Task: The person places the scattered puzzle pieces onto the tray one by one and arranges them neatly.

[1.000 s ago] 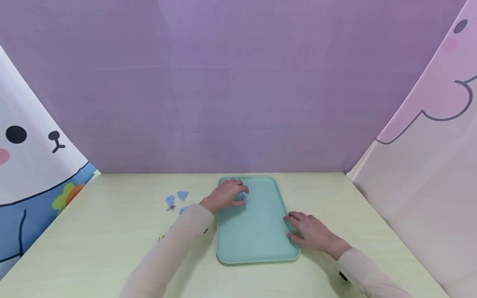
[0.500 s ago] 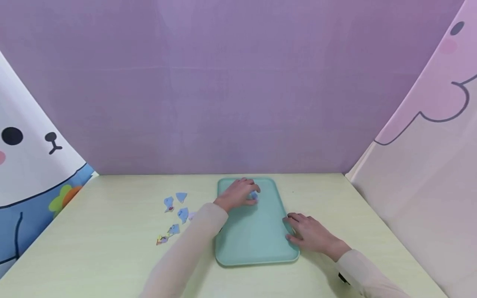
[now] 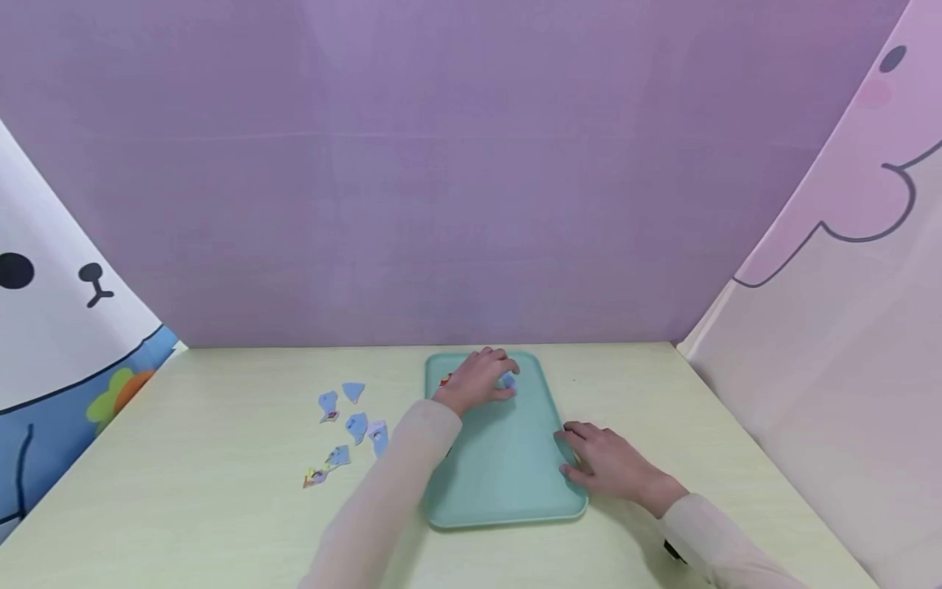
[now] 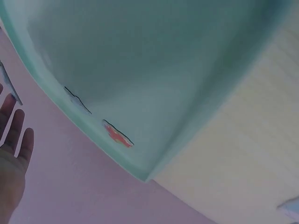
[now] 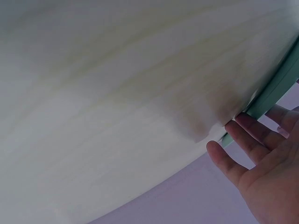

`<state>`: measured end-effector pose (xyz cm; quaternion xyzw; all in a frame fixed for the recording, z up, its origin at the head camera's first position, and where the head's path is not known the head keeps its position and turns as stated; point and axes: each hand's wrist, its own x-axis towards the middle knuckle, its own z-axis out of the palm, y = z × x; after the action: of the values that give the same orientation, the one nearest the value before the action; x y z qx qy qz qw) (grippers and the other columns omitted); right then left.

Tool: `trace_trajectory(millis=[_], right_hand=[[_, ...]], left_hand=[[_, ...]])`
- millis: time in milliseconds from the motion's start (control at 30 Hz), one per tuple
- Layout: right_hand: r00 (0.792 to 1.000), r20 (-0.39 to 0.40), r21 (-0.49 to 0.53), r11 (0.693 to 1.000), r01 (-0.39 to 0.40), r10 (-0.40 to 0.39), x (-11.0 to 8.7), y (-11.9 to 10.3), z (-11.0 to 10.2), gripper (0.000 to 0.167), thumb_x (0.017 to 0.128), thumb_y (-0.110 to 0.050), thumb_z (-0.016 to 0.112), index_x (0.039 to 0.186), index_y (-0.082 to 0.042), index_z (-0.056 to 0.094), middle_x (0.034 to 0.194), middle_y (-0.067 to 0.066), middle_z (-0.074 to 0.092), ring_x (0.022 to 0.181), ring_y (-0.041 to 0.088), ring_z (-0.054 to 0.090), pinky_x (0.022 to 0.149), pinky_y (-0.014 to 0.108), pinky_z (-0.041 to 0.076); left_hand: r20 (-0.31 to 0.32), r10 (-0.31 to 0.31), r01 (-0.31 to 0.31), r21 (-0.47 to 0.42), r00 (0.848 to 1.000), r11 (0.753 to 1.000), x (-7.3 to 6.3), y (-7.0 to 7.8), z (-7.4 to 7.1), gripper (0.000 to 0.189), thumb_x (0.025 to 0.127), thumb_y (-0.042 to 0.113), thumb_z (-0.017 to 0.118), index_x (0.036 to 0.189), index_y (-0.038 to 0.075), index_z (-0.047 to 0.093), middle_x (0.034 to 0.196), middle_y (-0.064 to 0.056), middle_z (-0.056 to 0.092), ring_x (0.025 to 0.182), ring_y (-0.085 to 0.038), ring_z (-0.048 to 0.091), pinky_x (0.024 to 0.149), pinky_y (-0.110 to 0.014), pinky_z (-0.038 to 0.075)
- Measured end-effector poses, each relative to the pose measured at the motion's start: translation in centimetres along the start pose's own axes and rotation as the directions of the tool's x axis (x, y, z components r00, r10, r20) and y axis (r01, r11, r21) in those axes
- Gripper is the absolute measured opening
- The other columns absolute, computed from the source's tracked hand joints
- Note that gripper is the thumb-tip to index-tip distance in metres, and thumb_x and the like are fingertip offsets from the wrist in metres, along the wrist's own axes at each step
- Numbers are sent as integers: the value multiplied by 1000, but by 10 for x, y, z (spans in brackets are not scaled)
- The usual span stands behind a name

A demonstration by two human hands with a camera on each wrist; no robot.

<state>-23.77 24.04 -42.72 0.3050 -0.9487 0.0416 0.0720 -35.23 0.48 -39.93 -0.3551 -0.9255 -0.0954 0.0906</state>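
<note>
My left hand (image 3: 477, 383) is over the far part of a mint-green tray (image 3: 508, 483), pinching a small blue puzzle piece (image 3: 509, 380) between thumb and fingers. In the left wrist view that piece appears edge-on by the fingertips. Two flat pieces lie inside a tray corner there: a red-and-yellow puzzle piece (image 4: 117, 135) and a bluish puzzle piece (image 4: 78, 100). The head view shows only a bit of the red one, past the left hand. My right hand (image 3: 611, 465) rests at the tray's right rim, its fingers fairly straight and touching the edge.
Left of the tray, several loose puzzle pieces lie on the pale wooden table (image 3: 221, 458), among them a blue triangular piece (image 3: 353, 392) and a yellow-and-purple piece (image 3: 315, 477). A purple cloth wall (image 3: 471, 180) stands behind, with printed cloth on both sides.
The left hand has moved right across the tray with the blue piece, uncovering loose pieces on the table and a red piece in the tray. The right hand stays at the rim.
</note>
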Motion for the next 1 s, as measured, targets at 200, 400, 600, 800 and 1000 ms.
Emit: trace_trajectory(millis=[200, 400, 600, 800, 1000], right_hand=[[1000, -1, 3, 1000, 0, 0, 1, -1, 1, 46, 85, -32, 60, 121, -4, 55, 122, 15, 55, 111, 29, 54, 82, 45, 48], [1000, -5, -9, 1000, 4, -4, 2, -1, 2, 46, 85, -33, 60, 121, -5, 55, 121, 15, 55, 110, 29, 54, 81, 44, 48], [1000, -13, -21, 1000, 9, -9, 3, 1, 2, 46, 84, -32, 61, 120, -4, 56, 120, 15, 56, 109, 29, 55, 79, 44, 49], [1000, -12, -24, 1000, -3, 3, 3, 2, 4, 46, 84, -33, 60, 121, -5, 55, 120, 15, 56, 109, 29, 55, 80, 44, 48], [1000, -14, -29, 1000, -4, 3, 3, 2, 6, 47, 84, -33, 60, 121, -5, 55, 120, 15, 56, 109, 29, 55, 81, 44, 48]], left_hand=[[-6, -38, 38, -13, 999, 999, 2, 0, 4, 36, 84, 36, 64, 116, 20, 61, 112, 2, 57, 103, -18, 51, 91, -34, 43], [-12, -62, 62, -22, 998, 998, 5, -1, 9, 37, 84, 35, 65, 117, 20, 61, 112, 1, 57, 101, -18, 51, 91, -34, 43], [-10, -82, 82, -15, 997, 997, 11, -2, 16, 37, 83, 36, 65, 117, 21, 60, 111, 2, 57, 101, -17, 50, 92, -34, 43], [-10, -76, 77, 43, 997, 996, 14, -1, 24, 37, 83, 38, 64, 117, 23, 60, 112, 3, 56, 103, -17, 50, 92, -35, 42], [-28, -83, 85, 71, 996, 994, 15, 0, 28, 37, 83, 39, 64, 116, 23, 61, 112, 3, 57, 103, -17, 51, 91, -36, 43]])
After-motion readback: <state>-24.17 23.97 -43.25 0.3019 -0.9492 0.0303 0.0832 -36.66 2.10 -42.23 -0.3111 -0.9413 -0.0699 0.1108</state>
